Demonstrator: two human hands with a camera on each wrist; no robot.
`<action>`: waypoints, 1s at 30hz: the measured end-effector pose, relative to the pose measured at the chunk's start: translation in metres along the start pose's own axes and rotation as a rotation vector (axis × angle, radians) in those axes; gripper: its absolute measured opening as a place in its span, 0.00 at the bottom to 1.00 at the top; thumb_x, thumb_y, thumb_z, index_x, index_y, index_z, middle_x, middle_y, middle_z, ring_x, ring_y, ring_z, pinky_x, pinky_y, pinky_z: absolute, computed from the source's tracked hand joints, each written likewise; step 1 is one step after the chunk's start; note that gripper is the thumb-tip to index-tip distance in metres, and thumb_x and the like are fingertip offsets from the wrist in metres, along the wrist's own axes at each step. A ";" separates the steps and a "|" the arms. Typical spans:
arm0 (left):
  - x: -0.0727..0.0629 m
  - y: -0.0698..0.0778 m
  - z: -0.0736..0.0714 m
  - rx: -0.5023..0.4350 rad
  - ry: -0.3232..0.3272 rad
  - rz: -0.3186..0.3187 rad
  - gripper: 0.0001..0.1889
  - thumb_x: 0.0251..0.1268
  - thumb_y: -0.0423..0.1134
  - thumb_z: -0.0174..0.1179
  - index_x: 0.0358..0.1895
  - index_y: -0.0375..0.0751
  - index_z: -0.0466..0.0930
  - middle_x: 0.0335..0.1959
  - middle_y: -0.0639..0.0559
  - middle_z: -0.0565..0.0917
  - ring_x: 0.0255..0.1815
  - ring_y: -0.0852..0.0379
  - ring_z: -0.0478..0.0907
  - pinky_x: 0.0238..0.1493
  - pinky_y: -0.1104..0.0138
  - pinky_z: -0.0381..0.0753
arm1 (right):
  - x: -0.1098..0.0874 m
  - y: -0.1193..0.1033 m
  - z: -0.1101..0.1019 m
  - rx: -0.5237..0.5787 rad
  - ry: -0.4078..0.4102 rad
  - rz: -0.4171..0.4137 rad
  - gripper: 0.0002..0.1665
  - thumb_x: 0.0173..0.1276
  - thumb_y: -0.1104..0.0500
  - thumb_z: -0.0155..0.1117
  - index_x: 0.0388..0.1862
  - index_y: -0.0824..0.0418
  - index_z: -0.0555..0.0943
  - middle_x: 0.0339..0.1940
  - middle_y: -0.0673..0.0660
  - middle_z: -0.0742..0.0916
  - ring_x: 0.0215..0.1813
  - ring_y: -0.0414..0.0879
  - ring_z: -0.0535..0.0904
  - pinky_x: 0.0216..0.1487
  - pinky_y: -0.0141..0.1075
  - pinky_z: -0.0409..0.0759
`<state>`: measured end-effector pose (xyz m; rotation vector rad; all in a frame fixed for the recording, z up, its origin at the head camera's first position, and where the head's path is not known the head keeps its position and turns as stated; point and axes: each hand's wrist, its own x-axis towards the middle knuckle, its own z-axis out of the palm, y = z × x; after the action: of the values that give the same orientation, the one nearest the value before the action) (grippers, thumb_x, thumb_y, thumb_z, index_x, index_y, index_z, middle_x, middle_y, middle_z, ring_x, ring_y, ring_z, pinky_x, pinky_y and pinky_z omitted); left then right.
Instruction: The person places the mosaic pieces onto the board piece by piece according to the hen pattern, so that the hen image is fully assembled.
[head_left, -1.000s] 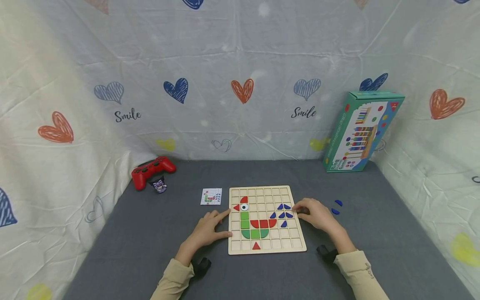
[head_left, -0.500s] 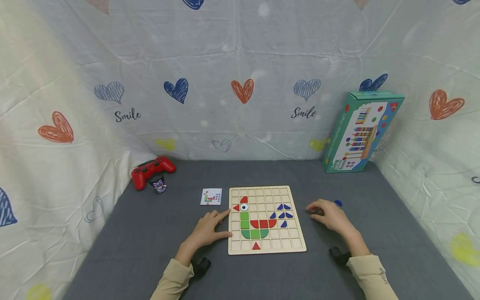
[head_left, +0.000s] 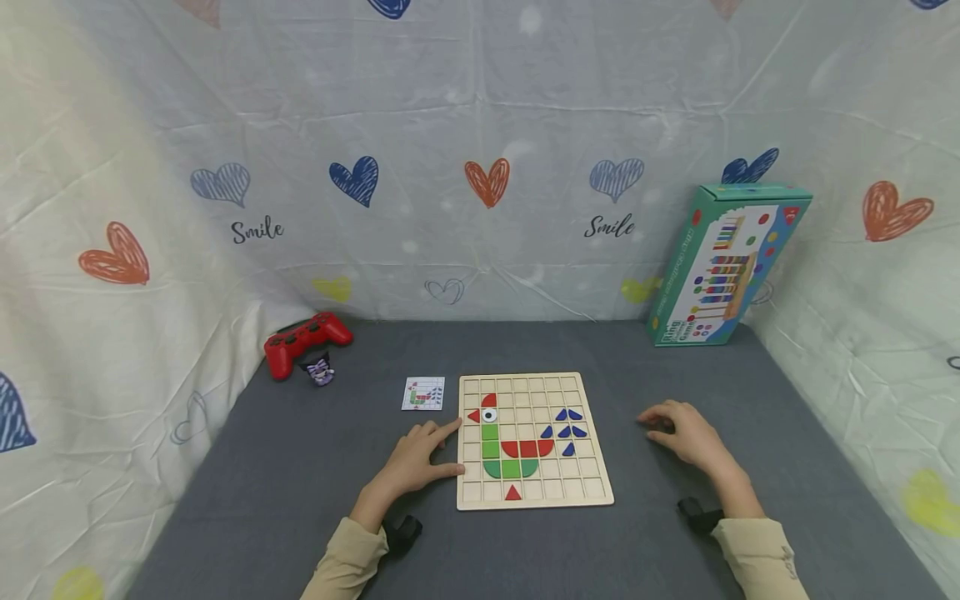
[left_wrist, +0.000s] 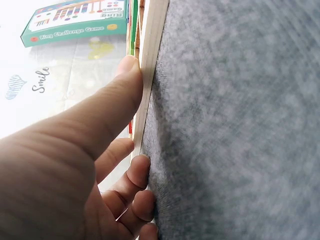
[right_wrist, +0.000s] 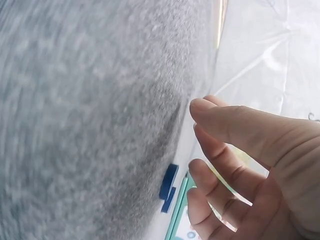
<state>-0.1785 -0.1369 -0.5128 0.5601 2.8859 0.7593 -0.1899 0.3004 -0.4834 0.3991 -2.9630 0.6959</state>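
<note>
A wooden grid board [head_left: 529,504] lies on the grey cloth, with red, green and blue pieces forming a bird-like figure and a white eye disc [head_left: 489,414]. At its left edge my left hand [head_left: 411,460] rests with thumb and forefinger spread apart, both touching the side; the left wrist view shows the thumb [left_wrist: 112,107] against the rim. My right hand [head_left: 688,433] hovers right of the board, fingers loosely bent, nothing visible between them. Beyond its fingertips, the right wrist view shows two blue half-round pieces [right_wrist: 169,181] on the cloth; the hand hides them from the head view.
A small pattern card [head_left: 423,393] lies left of the board's upper corner. A red game controller [head_left: 307,343] and a small purple figure [head_left: 319,371] are at the back left. At the back right a green game box [head_left: 727,267] leans on the heart-printed curtain.
My right hand has drawn away from the board's right edge, moving right to the loose blue pieces and covering them in the head view. The left hand stays at the board's edge.
</note>
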 end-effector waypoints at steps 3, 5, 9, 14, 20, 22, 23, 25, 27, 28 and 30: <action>0.000 -0.001 0.000 -0.001 -0.001 0.000 0.41 0.49 0.61 0.64 0.68 0.54 0.64 0.30 0.57 0.65 0.28 0.59 0.57 0.32 0.65 0.56 | -0.002 0.004 -0.001 0.006 0.008 -0.001 0.11 0.55 0.65 0.68 0.39 0.60 0.84 0.35 0.55 0.82 0.40 0.53 0.75 0.44 0.51 0.70; 0.000 -0.001 0.000 -0.001 -0.002 -0.002 0.41 0.49 0.61 0.64 0.68 0.54 0.64 0.30 0.57 0.65 0.28 0.59 0.57 0.32 0.65 0.56 | -0.003 0.006 -0.002 0.004 0.014 -0.001 0.12 0.55 0.65 0.68 0.39 0.60 0.84 0.35 0.55 0.82 0.41 0.54 0.75 0.44 0.52 0.70; 0.000 0.000 0.001 0.002 -0.005 -0.006 0.41 0.49 0.61 0.64 0.68 0.53 0.64 0.30 0.57 0.65 0.28 0.59 0.57 0.32 0.65 0.56 | -0.006 0.012 -0.005 0.001 0.014 0.013 0.12 0.55 0.64 0.68 0.40 0.60 0.84 0.35 0.56 0.82 0.41 0.54 0.75 0.44 0.51 0.70; 0.000 0.001 0.001 0.003 -0.008 -0.009 0.41 0.49 0.61 0.64 0.68 0.53 0.64 0.30 0.57 0.65 0.29 0.59 0.57 0.32 0.65 0.56 | -0.009 0.018 -0.011 0.001 0.011 0.024 0.13 0.55 0.65 0.68 0.41 0.60 0.84 0.36 0.56 0.82 0.39 0.52 0.75 0.41 0.47 0.71; 0.000 0.000 0.002 0.007 -0.004 -0.007 0.41 0.49 0.62 0.64 0.68 0.53 0.64 0.30 0.57 0.64 0.29 0.59 0.57 0.32 0.65 0.56 | -0.013 0.030 -0.015 0.015 -0.007 0.058 0.15 0.56 0.62 0.68 0.44 0.61 0.83 0.37 0.58 0.82 0.36 0.50 0.76 0.37 0.43 0.72; 0.000 0.000 0.002 0.007 -0.003 -0.008 0.41 0.49 0.62 0.64 0.68 0.53 0.64 0.29 0.57 0.64 0.29 0.59 0.57 0.32 0.66 0.56 | -0.014 0.032 -0.016 0.017 -0.017 0.086 0.15 0.57 0.61 0.68 0.44 0.61 0.82 0.37 0.58 0.82 0.36 0.49 0.76 0.35 0.42 0.71; 0.000 0.000 0.002 0.006 -0.003 -0.009 0.41 0.49 0.62 0.64 0.68 0.53 0.64 0.29 0.57 0.64 0.29 0.59 0.57 0.32 0.66 0.56 | -0.014 0.033 -0.017 0.017 -0.021 0.096 0.15 0.57 0.60 0.68 0.45 0.61 0.82 0.38 0.58 0.82 0.36 0.49 0.76 0.35 0.42 0.71; 0.000 0.001 0.002 0.004 -0.003 -0.011 0.41 0.49 0.61 0.64 0.68 0.53 0.64 0.29 0.57 0.64 0.29 0.59 0.57 0.31 0.66 0.56 | -0.014 0.035 -0.017 0.017 -0.026 0.106 0.15 0.58 0.59 0.68 0.45 0.61 0.82 0.38 0.59 0.82 0.36 0.49 0.75 0.34 0.41 0.71; 0.000 0.001 0.002 0.006 -0.002 -0.012 0.41 0.49 0.61 0.64 0.68 0.53 0.64 0.29 0.57 0.64 0.28 0.59 0.57 0.31 0.66 0.56 | -0.014 0.035 -0.016 0.018 -0.028 0.110 0.15 0.58 0.59 0.67 0.45 0.61 0.82 0.38 0.59 0.81 0.36 0.48 0.75 0.33 0.40 0.70; 0.000 0.001 0.002 0.006 -0.002 -0.013 0.41 0.49 0.61 0.64 0.68 0.53 0.64 0.29 0.57 0.64 0.29 0.59 0.57 0.31 0.66 0.56 | -0.013 0.036 -0.016 0.018 -0.027 0.108 0.15 0.58 0.59 0.67 0.45 0.61 0.82 0.38 0.59 0.81 0.35 0.47 0.74 0.33 0.40 0.70; 0.001 0.000 0.002 0.008 -0.002 -0.013 0.41 0.49 0.61 0.64 0.68 0.53 0.64 0.29 0.57 0.64 0.29 0.59 0.57 0.31 0.66 0.57 | -0.013 0.035 -0.014 0.016 -0.033 0.105 0.14 0.58 0.59 0.67 0.44 0.61 0.82 0.38 0.59 0.81 0.35 0.46 0.74 0.32 0.39 0.69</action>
<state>-0.1786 -0.1356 -0.5139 0.5414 2.8889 0.7455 -0.1869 0.3398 -0.4871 0.2605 -3.0296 0.7304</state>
